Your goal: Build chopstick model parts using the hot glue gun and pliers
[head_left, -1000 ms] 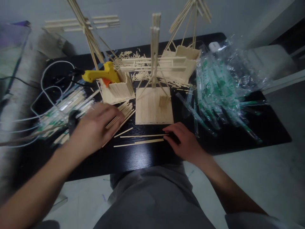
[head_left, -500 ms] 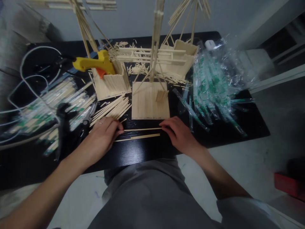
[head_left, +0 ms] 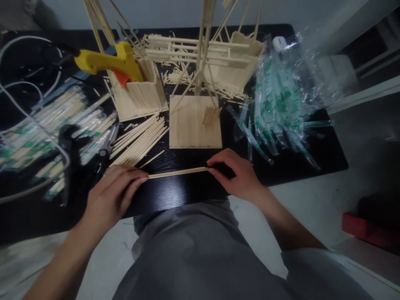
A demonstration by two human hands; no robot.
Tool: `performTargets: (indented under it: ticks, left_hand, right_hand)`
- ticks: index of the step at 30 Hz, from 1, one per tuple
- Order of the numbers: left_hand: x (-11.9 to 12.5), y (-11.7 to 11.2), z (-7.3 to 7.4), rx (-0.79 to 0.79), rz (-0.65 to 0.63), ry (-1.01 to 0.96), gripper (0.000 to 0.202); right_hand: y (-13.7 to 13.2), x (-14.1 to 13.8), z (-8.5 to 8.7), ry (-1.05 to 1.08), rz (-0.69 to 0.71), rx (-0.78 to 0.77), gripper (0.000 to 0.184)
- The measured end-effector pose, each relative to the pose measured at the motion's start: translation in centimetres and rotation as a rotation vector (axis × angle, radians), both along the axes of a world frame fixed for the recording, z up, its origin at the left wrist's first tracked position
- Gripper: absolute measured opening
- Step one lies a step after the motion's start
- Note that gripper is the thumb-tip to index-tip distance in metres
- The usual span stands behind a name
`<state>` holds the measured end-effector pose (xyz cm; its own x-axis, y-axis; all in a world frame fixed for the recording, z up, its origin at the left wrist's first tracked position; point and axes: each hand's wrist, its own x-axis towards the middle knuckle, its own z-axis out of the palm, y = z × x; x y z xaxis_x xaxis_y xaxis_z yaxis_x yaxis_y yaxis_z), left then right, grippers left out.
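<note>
Thin wooden sticks (head_left: 178,172) lie side by side near the front of the black table. Their left ends are pinched by my left hand (head_left: 120,187), thumb and fingers together. At the right ends is my right hand (head_left: 234,171), its thumb and forefinger closing on the tips. Just beyond is a square stick panel (head_left: 195,125) with a small cluster of short sticks (head_left: 211,116) on it and a tall stick frame (head_left: 200,62) rising behind. A pile of loose sticks (head_left: 140,139) fans out beyond my left hand.
On a stick-built box (head_left: 140,96) rests a yellow glue gun (head_left: 106,60). Scissors (head_left: 108,148), wrapped stick packs (head_left: 59,125) and a white cable (head_left: 40,137) fill the left. Crumpled plastic wrappers (head_left: 278,100) cover the right. Another stick structure (head_left: 231,66) stands at the back.
The sticks, apart before, now lie together. My left hand has shifted left and towards me along them; my right hand stays at the right ends. The view has tilted slightly.
</note>
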<state>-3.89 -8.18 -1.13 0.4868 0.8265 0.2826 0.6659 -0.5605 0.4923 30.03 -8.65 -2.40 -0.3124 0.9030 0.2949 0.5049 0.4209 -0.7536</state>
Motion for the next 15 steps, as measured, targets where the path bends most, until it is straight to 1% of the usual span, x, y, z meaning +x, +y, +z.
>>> performTargets:
  ticks: [4,9,15]
  left_hand:
    - [0.3,-0.6,-0.7,0.014,0.024,-0.01,0.02]
    - [0.4,-0.9,-1.7,0.039,0.022,0.015,0.024]
    - [0.6,-1.1,-1.8,0.037,0.037,0.016,0.023]
  right_hand:
    - [-0.4,0.2,0.0,-0.05,-0.005,-0.048,0.019]
    - [-0.4,0.0,-0.5,-0.065,0.0,-0.055,0.021]
    - [-0.2,0.0,-0.7,-0.067,0.012,-0.044,0.023]
